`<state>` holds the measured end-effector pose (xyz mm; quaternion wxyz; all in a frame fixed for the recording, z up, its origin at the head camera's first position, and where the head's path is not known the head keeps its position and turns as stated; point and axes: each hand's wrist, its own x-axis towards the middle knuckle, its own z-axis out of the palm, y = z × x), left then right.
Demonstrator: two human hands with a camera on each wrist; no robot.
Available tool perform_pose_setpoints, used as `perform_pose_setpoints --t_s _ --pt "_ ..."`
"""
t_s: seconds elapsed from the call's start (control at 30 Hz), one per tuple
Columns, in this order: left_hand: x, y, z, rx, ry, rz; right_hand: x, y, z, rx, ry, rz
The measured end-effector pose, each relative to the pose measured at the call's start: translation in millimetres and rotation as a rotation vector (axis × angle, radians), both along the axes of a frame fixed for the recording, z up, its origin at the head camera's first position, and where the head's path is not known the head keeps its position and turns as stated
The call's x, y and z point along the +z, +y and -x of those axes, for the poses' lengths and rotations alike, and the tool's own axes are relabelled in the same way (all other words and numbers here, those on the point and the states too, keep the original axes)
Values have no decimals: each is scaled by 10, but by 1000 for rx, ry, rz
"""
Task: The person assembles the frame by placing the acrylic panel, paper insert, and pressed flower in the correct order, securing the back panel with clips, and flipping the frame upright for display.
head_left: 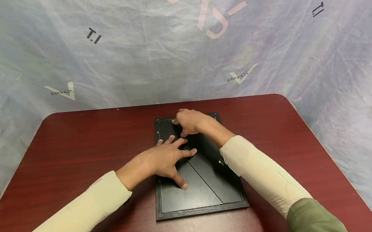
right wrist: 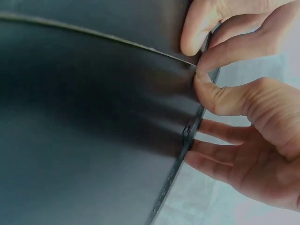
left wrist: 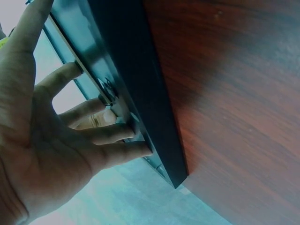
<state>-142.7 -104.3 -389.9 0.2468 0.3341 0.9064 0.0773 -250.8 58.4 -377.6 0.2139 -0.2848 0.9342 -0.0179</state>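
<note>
A flat black picture frame with a raised rim lies on the table, a thin diagonal seam crossing its dark surface. My left hand rests on its left side with fingers spread and thumb apart. In the left wrist view, the straight fingers of that hand touch the surface beside the dark rim. Near the frame's far end my right hand has bent fingers and thumb gripping at the surface. Seen from the right wrist, fingertips of both hands meet around the end of the seam; the exact grip is partly hidden.
The frame lies on a dark red wooden table with rounded far corners. Grey printed sheeting hangs behind the table and along both sides. Pale sleeves cover both forearms.
</note>
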Motion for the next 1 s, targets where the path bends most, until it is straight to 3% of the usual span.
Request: perform_pose_setpoints --t_s 0.4,1.0 --pt "2 4 0 2 -9 4 -6 -12 -14 13 55 -67" --pt "-31 -16 -2 -6 12 -4 -31 51 -79 0 64 -61"
